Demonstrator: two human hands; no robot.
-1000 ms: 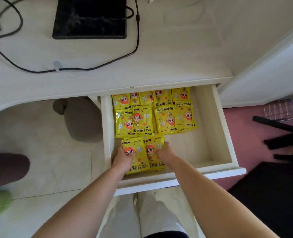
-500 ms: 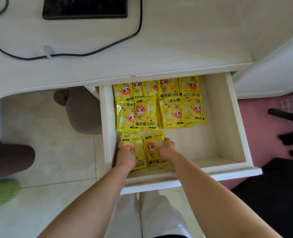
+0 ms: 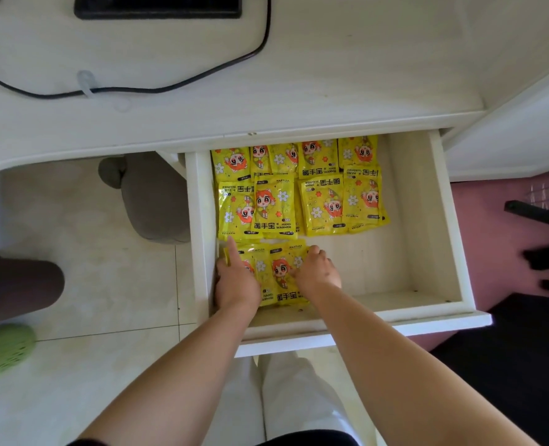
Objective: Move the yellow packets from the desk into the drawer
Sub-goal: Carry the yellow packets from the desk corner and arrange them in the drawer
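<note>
No yellow packets show on the worktop [image 3: 331, 91]; those in view lie in the open drawer [image 3: 427, 220], so the task looks nearly done. Two rows of packets [image 3: 298, 194] fill the back left, and a front pair [image 3: 279, 275] lies under both hands. The left hand [image 3: 234, 281] presses flat, forefinger stretched out; the right hand [image 3: 318, 272] curls loosely on the pair's edge, gripping nothing. A black cable [image 3: 170, 89] crosses the pale worktop; the floor [image 3: 105, 252] is tiled.
</note>
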